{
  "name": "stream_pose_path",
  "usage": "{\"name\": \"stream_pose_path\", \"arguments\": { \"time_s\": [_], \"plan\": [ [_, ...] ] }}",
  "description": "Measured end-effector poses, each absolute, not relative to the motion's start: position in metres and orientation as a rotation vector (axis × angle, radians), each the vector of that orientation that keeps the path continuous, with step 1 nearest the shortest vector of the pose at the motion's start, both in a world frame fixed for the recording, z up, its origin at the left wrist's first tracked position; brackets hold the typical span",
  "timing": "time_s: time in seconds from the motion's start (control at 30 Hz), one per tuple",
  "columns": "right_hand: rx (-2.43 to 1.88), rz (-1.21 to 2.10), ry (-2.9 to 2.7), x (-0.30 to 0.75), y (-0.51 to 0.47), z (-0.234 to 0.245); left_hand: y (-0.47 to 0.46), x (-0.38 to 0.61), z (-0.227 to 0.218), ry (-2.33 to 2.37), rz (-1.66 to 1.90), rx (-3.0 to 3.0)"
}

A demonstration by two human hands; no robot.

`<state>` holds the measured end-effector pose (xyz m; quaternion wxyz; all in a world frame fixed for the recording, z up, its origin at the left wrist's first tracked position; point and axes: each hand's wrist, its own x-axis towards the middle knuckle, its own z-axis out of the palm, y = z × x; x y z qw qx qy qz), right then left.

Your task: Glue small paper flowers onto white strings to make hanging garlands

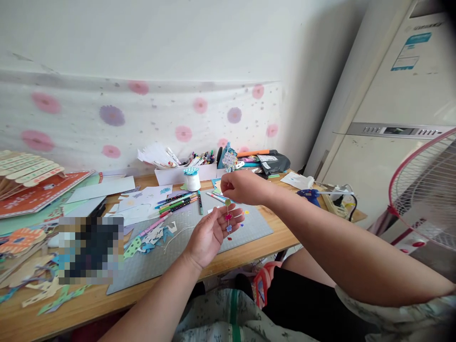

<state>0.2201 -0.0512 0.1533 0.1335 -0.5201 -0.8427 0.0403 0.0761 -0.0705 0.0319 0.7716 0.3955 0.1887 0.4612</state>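
Note:
My right hand [239,187] is raised over the desk, its fingers pinched at the top of a hanging string of small paper flowers [228,217]. Green, magenta, blue and red pieces follow one another down the thin thread. My left hand [210,232] is turned palm up just behind the string, fingers spread and close to the flowers. Whether its fingertips touch them I cannot tell. Beneath both hands lies a grey cutting mat [254,228] with a few tiny paper flowers on it. A clear, bluish ornament [229,159] shows right above my right hand.
Several markers [180,203] and paper scraps [156,237] lie on the mat's left part. A white jar [192,180] stands behind, before a white box of pens [185,174]. A blue glue gun [309,195] and power strip [335,205] are right, near a fan [427,185].

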Motion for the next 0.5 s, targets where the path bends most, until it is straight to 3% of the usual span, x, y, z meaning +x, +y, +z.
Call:
{"name": "stream_pose_path", "arguments": {
  "time_s": [0.23, 0.5],
  "plan": [
    [-1.543, 0.195, -2.539, 0.224, -0.039, 0.139, -0.086, 0.077, 0.016, 0.475, 0.864, 0.563],
    [-1.639, 0.407, -2.727, 0.215, 0.006, 0.064, -0.115, 0.066, -0.023, 0.55, 0.759, 0.316]
  ]
}}
